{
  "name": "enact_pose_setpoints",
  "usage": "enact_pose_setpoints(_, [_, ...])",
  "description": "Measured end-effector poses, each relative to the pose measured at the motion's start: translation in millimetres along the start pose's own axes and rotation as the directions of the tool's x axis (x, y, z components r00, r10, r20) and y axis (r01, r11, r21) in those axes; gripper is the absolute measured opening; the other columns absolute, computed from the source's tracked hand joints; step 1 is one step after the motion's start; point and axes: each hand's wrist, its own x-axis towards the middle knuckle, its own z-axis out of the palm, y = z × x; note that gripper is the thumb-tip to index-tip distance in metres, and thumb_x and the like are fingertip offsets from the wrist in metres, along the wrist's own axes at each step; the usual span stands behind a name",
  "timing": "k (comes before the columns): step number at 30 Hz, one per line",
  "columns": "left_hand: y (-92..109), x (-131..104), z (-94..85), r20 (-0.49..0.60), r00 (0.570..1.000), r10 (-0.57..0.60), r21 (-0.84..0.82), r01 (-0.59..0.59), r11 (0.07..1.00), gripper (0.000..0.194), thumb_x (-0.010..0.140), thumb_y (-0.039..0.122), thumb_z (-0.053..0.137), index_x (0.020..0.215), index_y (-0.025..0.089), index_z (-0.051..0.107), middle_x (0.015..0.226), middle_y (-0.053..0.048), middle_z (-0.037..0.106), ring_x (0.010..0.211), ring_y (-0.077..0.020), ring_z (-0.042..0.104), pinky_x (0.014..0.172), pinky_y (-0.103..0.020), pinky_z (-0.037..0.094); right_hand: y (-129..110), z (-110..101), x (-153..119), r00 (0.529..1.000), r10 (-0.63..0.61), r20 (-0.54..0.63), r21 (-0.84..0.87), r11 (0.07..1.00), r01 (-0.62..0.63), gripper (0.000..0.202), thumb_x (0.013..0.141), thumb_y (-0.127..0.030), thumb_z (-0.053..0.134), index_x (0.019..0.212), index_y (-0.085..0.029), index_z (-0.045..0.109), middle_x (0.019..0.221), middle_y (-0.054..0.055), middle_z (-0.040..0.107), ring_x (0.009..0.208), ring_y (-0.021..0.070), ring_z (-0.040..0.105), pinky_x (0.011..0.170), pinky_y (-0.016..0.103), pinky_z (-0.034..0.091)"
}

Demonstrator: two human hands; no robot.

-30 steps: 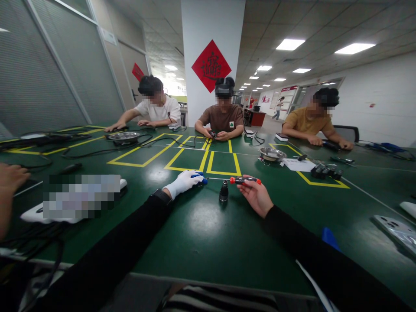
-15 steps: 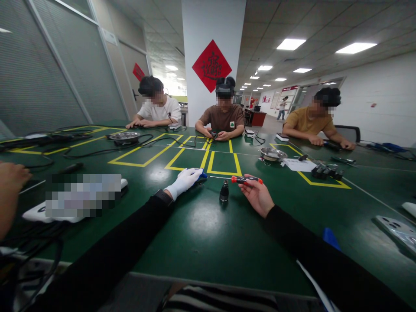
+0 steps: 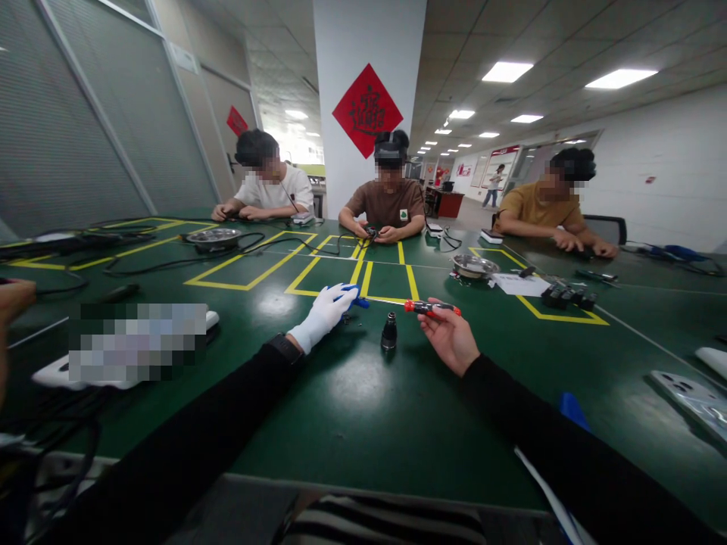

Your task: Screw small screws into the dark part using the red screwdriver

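Note:
My left hand [image 3: 325,316] wears a white glove with blue at its fingertips. Its fingers are closed over the green table, and whatever they hold is hidden. In my bare right hand [image 3: 451,341] is a screwdriver [image 3: 432,308] with a red and black handle, its thin shaft pointing left to the gloved fingertips. Whether the tip touches anything there cannot be made out. Between my hands stands a black tapered part [image 3: 389,331] with a narrow metal top, upright on the table. Small dark bits [image 3: 348,321] lie just below the glove.
Three people wearing headsets sit across the table. Metal bowls [image 3: 213,240] [image 3: 475,265], black blocks [image 3: 562,296] and a paper sheet [image 3: 521,284] lie beyond my hands. A pixelated white device [image 3: 51,375] and cables are at left; a phone [image 3: 690,401] and blue item [image 3: 573,410] at right.
The gloved left hand has tilted up slightly, showing more blue at its fingers. My right hand keeps its hold on the screwdriver. The whole view has shifted a little.

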Motion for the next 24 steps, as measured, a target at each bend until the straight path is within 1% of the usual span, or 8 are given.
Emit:
enact_pose_setpoints(4, [0.7, 0.6, 1.1, 0.004, 0.999, -0.045, -0.035, 0.045, 0.998, 0.041, 0.087, 0.045, 0.036, 0.104, 0.025, 0.068, 0.129, -0.001, 0.057, 0.128, -0.0203, 0.041, 0.114, -0.038, 0.013, -0.1, -0.3, 0.1, 1.000, -0.001, 0.011, 0.000, 1.000, 0.001, 0.019, 0.072, -0.013, 0.061, 0.091, -0.017, 0.061, 0.081, 0.004, 0.071, 0.067, 0.0128, 0.066, 0.063, 0.023, 0.054])
enact_pose_setpoints(9, [2.6, -0.8, 2.1, -0.016, 1.000, -0.018, -0.131, 0.016, 0.991, 0.034, 0.082, 0.046, 0.048, 0.098, 0.024, 0.069, 0.119, -0.001, 0.064, 0.118, -0.0216, 0.050, 0.113, -0.039, 0.018, -0.7, 0.7, -1.1, 1.000, 0.014, 0.019, -0.019, 1.000, -0.013, 0.019, 0.073, -0.014, 0.061, 0.091, -0.019, 0.061, 0.083, 0.003, 0.071, 0.067, 0.0134, 0.066, 0.064, 0.025, 0.055])
enact_pose_setpoints(13, [4.7, -4.8, 4.7, 0.028, 0.999, -0.033, -0.309, 0.040, 0.950, 0.043, 0.078, 0.045, 0.055, 0.108, 0.016, 0.065, 0.111, -0.007, 0.067, 0.103, -0.0213, 0.059, 0.098, -0.036, 0.040, -0.7, 0.3, -0.4, 0.999, 0.015, 0.029, -0.019, 1.000, -0.014, 0.019, 0.072, -0.015, 0.062, 0.091, -0.019, 0.061, 0.082, 0.003, 0.071, 0.068, 0.0135, 0.067, 0.065, 0.025, 0.055])
enact_pose_setpoints(15, [5.1, -6.7, 6.1, 0.035, 0.999, -0.032, -0.360, 0.043, 0.932, 0.048, 0.078, 0.046, 0.054, 0.113, 0.013, 0.062, 0.109, -0.009, 0.067, 0.095, -0.0205, 0.061, 0.089, -0.034, 0.046, -1.4, 0.1, 0.3, 1.000, -0.005, 0.031, -0.020, 1.000, 0.006, 0.021, 0.072, -0.016, 0.064, 0.092, -0.020, 0.060, 0.082, 0.003, 0.071, 0.071, 0.0140, 0.067, 0.067, 0.026, 0.055])
enact_pose_setpoints(18, [7.7, -10.2, 6.7, -0.085, 0.996, 0.016, -0.224, -0.035, 0.974, 0.038, 0.081, 0.042, 0.050, 0.103, 0.016, 0.066, 0.112, -0.007, 0.066, 0.103, -0.0204, 0.057, 0.097, -0.036, 0.041, -3.8, 0.5, -0.2, 0.992, -0.106, 0.068, -0.147, 0.982, 0.115, 0.028, 0.067, -0.014, 0.069, 0.091, -0.022, 0.057, 0.090, 0.002, 0.069, 0.080, 0.0158, 0.068, 0.076, 0.030, 0.054])
enact_pose_setpoints(20, [12.0, -13.3, 6.6, -0.154, 0.984, 0.088, -0.067, -0.099, 0.993, 0.031, 0.084, 0.039, 0.047, 0.092, 0.019, 0.069, 0.113, -0.004, 0.065, 0.112, -0.0200, 0.052, 0.107, -0.039, 0.029, -4.9, 0.9, -1.9, 0.967, -0.200, 0.157, -0.370, 0.896, 0.245, 0.026, 0.064, -0.012, 0.069, 0.085, -0.021, 0.055, 0.101, 0.003, 0.066, 0.087, 0.0174, 0.066, 0.083, 0.036, 0.051])
enact_pose_setpoints(21, [14.8, -15.2, 6.8, -0.169, 0.978, 0.120, -0.009, -0.123, 0.992, 0.030, 0.085, 0.038, 0.045, 0.089, 0.020, 0.069, 0.113, -0.003, 0.065, 0.114, -0.0197, 0.051, 0.110, -0.040, 0.025, -4.9, 1.0, -2.8, 0.945, -0.242, 0.220, -0.501, 0.803, 0.322, 0.023, 0.064, -0.010, 0.068, 0.080, -0.020, 0.055, 0.104, 0.004, 0.065, 0.091, 0.0186, 0.064, 0.088, 0.038, 0.048])
enact_pose_setpoints(24, [23.6, -20.5, 9.1, -0.205, 0.966, 0.155, 0.021, -0.154, 0.988, 0.033, 0.088, 0.037, 0.041, 0.091, 0.018, 0.068, 0.105, -0.004, 0.066, 0.109, -0.0194, 0.053, 0.108, -0.039, 0.028, -1.2, 0.4, -5.5, 0.874, -0.289, 0.391, -0.774, 0.410, 0.482, 0.016, 0.064, -0.006, 0.061, 0.070, -0.019, 0.054, 0.100, 0.006, 0.061, 0.100, 0.0220, 0.057, 0.094, 0.043, 0.040])
